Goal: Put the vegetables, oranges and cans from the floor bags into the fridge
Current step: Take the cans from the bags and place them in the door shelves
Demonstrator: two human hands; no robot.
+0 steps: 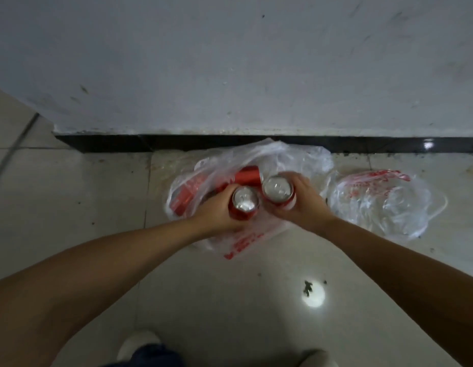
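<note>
My left hand (216, 211) grips a red can (244, 203) upright, its silver top facing me. My right hand (302, 205) holds a second red can (277, 190) the same way, right beside the first. Both cans hover just above a clear plastic bag with red print (283, 157) lying on the floor against the wall. Inside that bag more red cans (247, 176) lie on their sides, and one (183, 201) lies at the bag's left end.
A second clear bag with red print (378, 202) lies crumpled to the right and looks nearly flat. A white wall with a black skirting strip (111, 144) runs behind the bags. The floor is pale tile; my shoes (137, 345) show at the bottom edge.
</note>
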